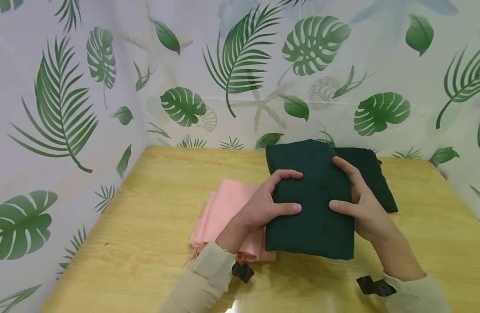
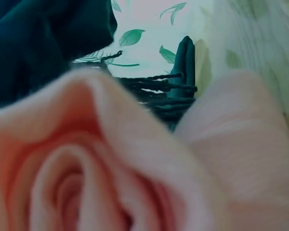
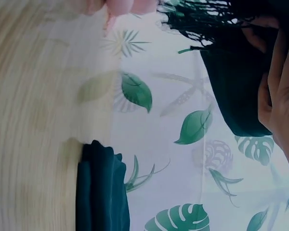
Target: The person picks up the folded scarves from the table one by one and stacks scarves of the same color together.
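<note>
A folded dark green scarf (image 1: 312,234) is held up over the table between both hands. My left hand (image 1: 265,204) grips its left side, with the thumb and a finger on the near face. From the right side my right hand (image 1: 365,204) grips it too, thumb on the near face and other fingers partly hidden behind. Dark fringe (image 3: 202,24) hangs from the scarf in the right wrist view. Below and left of the hands lies a folded pink scarf (image 1: 228,204), partly covered by my left arm; its rolled layers (image 2: 72,168) fill the left wrist view's foreground.
Behind the right hand, a second folded dark green cloth (image 1: 369,174) lies on the wooden table (image 1: 146,217). A leaf-printed sheet (image 1: 138,100) rises along the table's back and left edges. Black straps (image 1: 243,272) are at both wrists.
</note>
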{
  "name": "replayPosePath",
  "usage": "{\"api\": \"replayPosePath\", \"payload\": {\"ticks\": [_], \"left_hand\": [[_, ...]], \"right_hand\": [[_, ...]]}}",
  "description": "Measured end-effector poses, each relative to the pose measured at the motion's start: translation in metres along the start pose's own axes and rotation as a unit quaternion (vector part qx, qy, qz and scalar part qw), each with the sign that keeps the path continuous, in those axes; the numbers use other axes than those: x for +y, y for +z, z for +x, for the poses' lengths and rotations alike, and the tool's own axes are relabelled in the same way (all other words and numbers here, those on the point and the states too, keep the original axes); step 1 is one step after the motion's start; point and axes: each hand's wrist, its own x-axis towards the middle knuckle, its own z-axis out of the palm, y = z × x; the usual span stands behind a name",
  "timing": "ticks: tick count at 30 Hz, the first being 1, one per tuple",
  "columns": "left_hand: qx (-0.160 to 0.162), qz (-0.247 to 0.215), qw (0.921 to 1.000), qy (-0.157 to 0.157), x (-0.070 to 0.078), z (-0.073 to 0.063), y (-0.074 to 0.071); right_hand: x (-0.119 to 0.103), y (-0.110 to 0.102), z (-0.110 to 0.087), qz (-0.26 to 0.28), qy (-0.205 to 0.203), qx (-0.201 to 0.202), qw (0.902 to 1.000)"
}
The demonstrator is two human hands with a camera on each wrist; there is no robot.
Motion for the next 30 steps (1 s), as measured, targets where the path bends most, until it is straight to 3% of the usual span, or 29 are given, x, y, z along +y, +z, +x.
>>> {"api": "replayPosePath", "payload": {"ticks": [4, 8, 15, 23, 30], "left_hand": [[-0.027, -0.003, 0.9996, 0.001, 0.001, -0.003, 0.006], [-0.046, 0.009, 0.9988, 0.013, 0.003, -0.004, 0.009], [-0.036, 0.048, 0.9981, 0.013, 0.007, -0.007, 0.010], [-0.030, 0.038, 0.9988, -0.007, 0.008, -0.006, 0.012], [-0.020, 0.026, 0.9994, -0.014, 0.003, -0.003, 0.010]], "right_hand": [[0.002, -0.004, -0.008, 0.031, -0.002, -0.026, 0.9992], [0.004, -0.006, -0.011, 0.035, 0.011, -0.027, 0.9989], [0.003, -0.015, -0.007, 0.038, -0.011, -0.043, 0.9983], [0.007, -0.020, -0.003, 0.061, -0.046, -0.066, 0.9949], [0.010, -0.022, -0.001, 0.067, -0.053, -0.072, 0.9938]]}}
